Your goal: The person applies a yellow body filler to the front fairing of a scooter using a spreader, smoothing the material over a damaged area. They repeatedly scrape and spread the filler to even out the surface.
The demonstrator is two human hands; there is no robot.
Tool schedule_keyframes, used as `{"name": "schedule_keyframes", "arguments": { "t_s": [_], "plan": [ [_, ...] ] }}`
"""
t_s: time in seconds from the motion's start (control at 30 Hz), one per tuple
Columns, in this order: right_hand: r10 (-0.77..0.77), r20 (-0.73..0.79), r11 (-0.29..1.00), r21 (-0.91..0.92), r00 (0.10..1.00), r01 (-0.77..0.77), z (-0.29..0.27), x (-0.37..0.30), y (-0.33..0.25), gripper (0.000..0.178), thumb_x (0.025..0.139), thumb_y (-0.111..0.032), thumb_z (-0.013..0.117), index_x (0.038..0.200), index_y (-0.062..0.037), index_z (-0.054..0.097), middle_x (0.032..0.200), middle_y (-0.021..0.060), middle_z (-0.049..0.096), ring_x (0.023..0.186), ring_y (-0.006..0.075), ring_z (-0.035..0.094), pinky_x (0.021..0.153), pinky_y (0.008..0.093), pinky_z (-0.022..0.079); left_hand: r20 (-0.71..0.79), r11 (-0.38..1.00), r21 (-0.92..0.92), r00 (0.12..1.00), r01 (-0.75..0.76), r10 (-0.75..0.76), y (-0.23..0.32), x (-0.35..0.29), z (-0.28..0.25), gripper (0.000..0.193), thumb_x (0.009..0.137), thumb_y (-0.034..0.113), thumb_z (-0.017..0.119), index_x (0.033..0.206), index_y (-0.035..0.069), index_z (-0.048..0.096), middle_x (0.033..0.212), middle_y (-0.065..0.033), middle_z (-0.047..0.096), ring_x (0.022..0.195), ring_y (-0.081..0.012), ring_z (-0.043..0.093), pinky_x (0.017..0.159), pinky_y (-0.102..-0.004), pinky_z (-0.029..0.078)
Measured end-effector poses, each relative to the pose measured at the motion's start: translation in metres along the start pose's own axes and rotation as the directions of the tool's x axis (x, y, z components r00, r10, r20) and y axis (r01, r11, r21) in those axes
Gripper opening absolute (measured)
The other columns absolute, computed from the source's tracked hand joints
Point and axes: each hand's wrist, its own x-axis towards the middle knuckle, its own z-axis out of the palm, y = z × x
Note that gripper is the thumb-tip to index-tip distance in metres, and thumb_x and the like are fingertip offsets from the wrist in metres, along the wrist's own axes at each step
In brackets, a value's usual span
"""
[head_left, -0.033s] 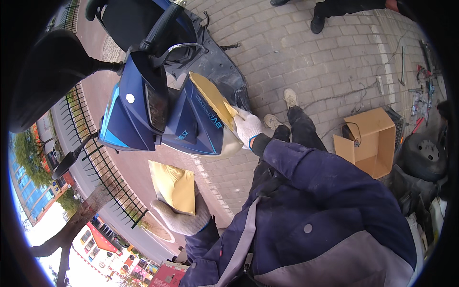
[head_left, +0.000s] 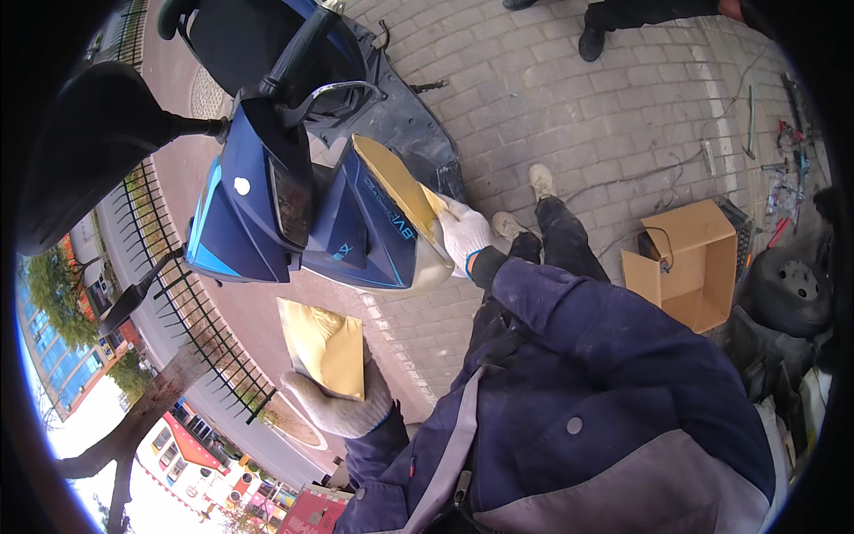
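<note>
A blue electric scooter (head_left: 258, 191) stands in front of me, its front panel (head_left: 382, 233) turned towards my right side. A gold-coloured strip (head_left: 387, 173) runs along that panel's edge. My right hand (head_left: 466, 235), in a white knit glove, is closed with its fingertips pinching a folded gold flap (head_left: 433, 201) at the near end of the strip. Lower left, my left hand (head_left: 342, 405), gloved alike, holds a creased gold-coloured sheet (head_left: 329, 347). Its fingers are mostly hidden behind the sheet.
An open cardboard box (head_left: 685, 267) stands on the brick pavement (head_left: 534, 98) at right, beside a dark wheel-like part (head_left: 787, 289) and scattered tools (head_left: 783, 209). Another person's leg (head_left: 640, 16) shows at the top. A black mirror (head_left: 98, 151) juts out left; a metal fence (head_left: 196, 294) runs behind.
</note>
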Motion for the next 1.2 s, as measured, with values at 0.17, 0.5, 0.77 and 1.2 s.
{"name": "schedule_keyframes", "arguments": {
  "t_s": [0.17,0.5,0.77,1.2],
  "plan": [
    [-0.127,-0.114,0.972,-0.214,0.985,0.101,0.008,0.035,-0.007,0.035,0.107,-0.02,0.059,0.136,-0.0099,0.076,0.126,0.0228,0.077,0.118,0.0404,0.072,0.101,0.0459,0.057,0.001,1.0,0.025,1.0,0.014,-0.014,-0.002,0.0,0.012,0.062,0.114,0.055,0.056,0.146,0.002,0.059,0.129,-0.013,0.073,0.112,-0.0298,0.074,0.089,-0.0422,0.065],
    [-0.203,-0.02,0.913,-0.366,0.979,0.182,0.041,0.023,-0.026,0.043,0.105,-0.018,0.061,0.146,-0.007,0.071,0.136,0.0246,0.073,0.125,0.0425,0.068,0.11,0.0459,0.054,-0.008,1.0,-0.002,1.0,0.018,-0.018,-0.005,0.004,0.011,0.066,0.112,0.058,0.057,0.146,0.002,0.059,0.129,-0.0135,0.073,0.113,-0.031,0.076,0.095,-0.0452,0.066],
    [-0.166,0.028,0.947,-0.275,0.986,0.168,0.011,0.006,-0.041,0.039,0.109,-0.023,0.06,0.144,-0.0097,0.072,0.134,0.0238,0.074,0.123,0.0411,0.07,0.108,0.0447,0.055,0.065,1.0,0.019,0.998,0.009,-0.01,-0.007,0.009,0.015,0.065,0.114,0.057,0.054,0.147,0.001,0.058,0.132,-0.0144,0.072,0.114,-0.0312,0.075,0.096,-0.0463,0.066],
    [-0.265,-0.055,0.9,-0.372,0.963,0.227,0.051,0.044,-0.052,0.04,0.104,-0.024,0.066,0.14,-0.0101,0.075,0.126,0.0233,0.075,0.116,0.0417,0.072,0.103,0.0466,0.057,0.086,0.999,0.025,0.995,0.037,-0.039,-0.007,0.006,0.013,0.067,0.114,0.057,0.053,0.151,0.001,0.056,0.136,-0.0147,0.071,0.118,-0.0316,0.074,0.098,-0.0462,0.064]
  ]
}}
